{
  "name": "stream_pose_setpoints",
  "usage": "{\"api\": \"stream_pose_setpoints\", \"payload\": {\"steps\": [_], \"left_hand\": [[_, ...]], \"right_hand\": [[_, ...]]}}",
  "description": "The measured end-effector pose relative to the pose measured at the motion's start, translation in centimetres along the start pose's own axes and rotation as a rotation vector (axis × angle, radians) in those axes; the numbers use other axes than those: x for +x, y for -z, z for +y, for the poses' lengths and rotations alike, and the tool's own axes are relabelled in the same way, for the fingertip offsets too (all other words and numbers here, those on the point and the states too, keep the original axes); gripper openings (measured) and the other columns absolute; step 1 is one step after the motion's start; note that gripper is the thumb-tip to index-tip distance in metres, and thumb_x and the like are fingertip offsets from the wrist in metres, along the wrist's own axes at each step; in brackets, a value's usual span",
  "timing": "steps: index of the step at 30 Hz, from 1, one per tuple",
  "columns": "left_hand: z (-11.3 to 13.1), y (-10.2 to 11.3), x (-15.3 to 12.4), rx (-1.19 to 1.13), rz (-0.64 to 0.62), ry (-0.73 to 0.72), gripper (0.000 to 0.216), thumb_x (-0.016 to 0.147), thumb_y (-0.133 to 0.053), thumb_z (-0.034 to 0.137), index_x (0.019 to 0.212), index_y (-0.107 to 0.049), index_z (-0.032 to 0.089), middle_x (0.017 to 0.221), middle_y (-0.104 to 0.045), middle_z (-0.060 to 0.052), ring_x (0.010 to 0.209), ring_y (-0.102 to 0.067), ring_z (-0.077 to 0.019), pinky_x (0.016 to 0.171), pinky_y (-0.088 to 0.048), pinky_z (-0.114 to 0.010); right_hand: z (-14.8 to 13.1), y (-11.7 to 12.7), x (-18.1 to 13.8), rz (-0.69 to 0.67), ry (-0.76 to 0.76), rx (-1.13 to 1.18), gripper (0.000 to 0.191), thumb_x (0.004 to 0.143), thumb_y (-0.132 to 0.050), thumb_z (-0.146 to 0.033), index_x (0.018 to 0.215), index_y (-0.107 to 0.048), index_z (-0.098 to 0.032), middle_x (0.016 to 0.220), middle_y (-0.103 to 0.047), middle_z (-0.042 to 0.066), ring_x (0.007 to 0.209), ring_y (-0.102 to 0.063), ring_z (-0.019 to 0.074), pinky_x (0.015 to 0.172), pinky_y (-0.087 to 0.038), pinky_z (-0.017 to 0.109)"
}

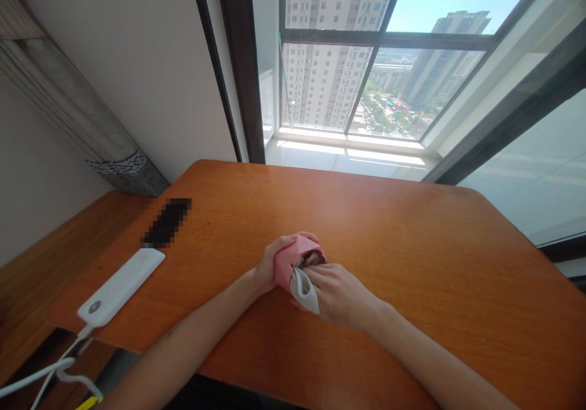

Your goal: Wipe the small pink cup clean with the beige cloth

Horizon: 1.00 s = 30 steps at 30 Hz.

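Observation:
My left hand [268, 266] is wrapped round a pink cup-shaped thing [284, 262], whose opening is tilted toward me and to the right. My right hand [341, 291] reaches into that opening, so its fingertips are partly hidden. A pale grey-white cloth [306, 291] sticks out of the opening and folds over against the fingers of my right hand. Both hands are just above the middle of the orange-brown wooden table [403, 233].
A white power strip [121, 287] lies near the table's left edge, its white cable [50, 370] running off the front left corner. Beyond it is a dark pixelated patch [167, 222]. Past the far edge stand a window [329, 38] and a gathered curtain [82, 105].

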<state>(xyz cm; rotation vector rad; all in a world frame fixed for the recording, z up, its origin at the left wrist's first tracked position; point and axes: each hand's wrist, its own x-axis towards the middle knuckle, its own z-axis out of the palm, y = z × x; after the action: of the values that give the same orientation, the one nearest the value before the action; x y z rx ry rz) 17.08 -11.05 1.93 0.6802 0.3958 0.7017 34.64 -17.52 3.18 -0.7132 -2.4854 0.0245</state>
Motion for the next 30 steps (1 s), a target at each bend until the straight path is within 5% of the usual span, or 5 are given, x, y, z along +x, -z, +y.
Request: {"api": "stream_pose_setpoints", "payload": {"steps": [6, 9, 13, 23, 30], "left_hand": [[-0.3, 0.0, 0.1, 0.094, 0.115, -0.133, 0.077, 0.099, -0.050, 0.076, 0.151, -0.058, 0.019, 0.136, -0.074, -0.017, 0.119, -0.073, -0.0318, 0.110, -0.051, -0.047], [-1.0, 0.9, -0.1, 0.471, 0.104, -0.466, 0.084, 0.098, -0.055, 0.077, 0.166, -0.037, 0.030, 0.168, -0.048, -0.015, 0.147, -0.054, -0.0334, 0.128, -0.035, -0.052], [-1.5, 2.3, -0.2, 1.122, -0.069, -0.798, 0.112, 0.079, -0.085, 0.069, 0.170, -0.028, 0.036, 0.180, -0.017, -0.015, 0.163, -0.025, -0.0449, 0.132, -0.022, -0.064], [0.0, 2.0, 0.0, 1.475, -0.179, -0.936, 0.108, 0.076, -0.086, 0.049, 0.166, -0.029, 0.033, 0.166, -0.033, -0.020, 0.148, -0.044, -0.0447, 0.120, -0.043, -0.062], [-1.2, 1.1, 0.3, 0.933, 0.009, -0.804, 0.065, 0.093, -0.071, 0.050, 0.149, -0.046, 0.027, 0.150, -0.050, -0.014, 0.142, -0.049, -0.0349, 0.124, -0.038, -0.054]], "right_hand": [[-0.3, 1.3, 0.7, 0.177, -0.471, 0.394, 0.024, 0.097, -0.074, -0.036, 0.080, -0.065, -0.022, 0.069, -0.064, 0.000, 0.058, -0.052, 0.0146, 0.056, -0.041, 0.030], [-0.1, 2.2, 1.5, 0.364, -0.912, 0.829, 0.031, 0.087, -0.085, -0.047, 0.082, -0.067, -0.022, 0.071, -0.062, -0.002, 0.060, -0.051, 0.0138, 0.054, -0.042, 0.027], [0.5, 2.5, 2.3, 0.554, -1.161, 1.341, 0.039, 0.077, -0.093, -0.051, 0.093, -0.071, -0.023, 0.086, -0.071, 0.000, 0.073, -0.062, 0.0150, 0.063, -0.051, 0.024], [0.2, 1.4, 2.5, 0.638, -1.287, 1.570, 0.039, 0.073, -0.094, -0.053, 0.091, -0.074, -0.024, 0.087, -0.075, 0.000, 0.074, -0.066, 0.0161, 0.063, -0.054, 0.024], [-0.8, 1.3, 2.1, 0.559, -1.077, 1.156, 0.043, 0.085, -0.084, -0.062, 0.081, -0.067, -0.023, 0.073, -0.063, -0.002, 0.064, -0.052, 0.0141, 0.059, -0.046, 0.026]]}}
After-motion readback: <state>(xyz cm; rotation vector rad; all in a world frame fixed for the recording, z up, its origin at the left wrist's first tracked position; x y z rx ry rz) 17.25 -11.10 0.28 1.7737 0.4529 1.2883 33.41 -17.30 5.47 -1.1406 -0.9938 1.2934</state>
